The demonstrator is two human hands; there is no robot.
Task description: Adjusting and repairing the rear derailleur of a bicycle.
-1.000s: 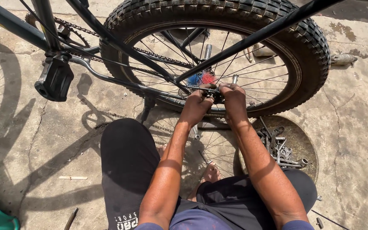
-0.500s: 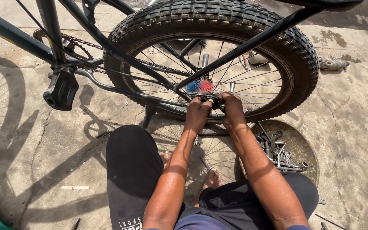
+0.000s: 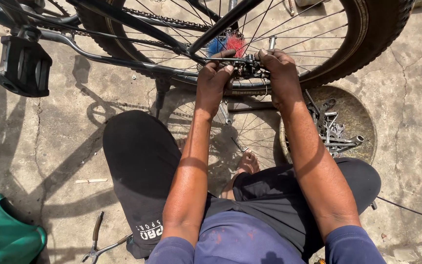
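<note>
Both hands work at the rear wheel axle (image 3: 245, 63) of a black bicycle, where the frame stays meet the hub. The left hand (image 3: 214, 78) is curled with its fingers closed on the axle hardware from one side; the right hand (image 3: 280, 73) grips it from the other, fingers folded over, though what small part or tool they pinch is probably hidden by the knuckles. A red and blue brush (image 3: 226, 44) sits on the hub behind. A round pan of wrenches (image 3: 335, 128) lies beside the right forearm, pliers (image 3: 101, 244) near the left knee.
</note>
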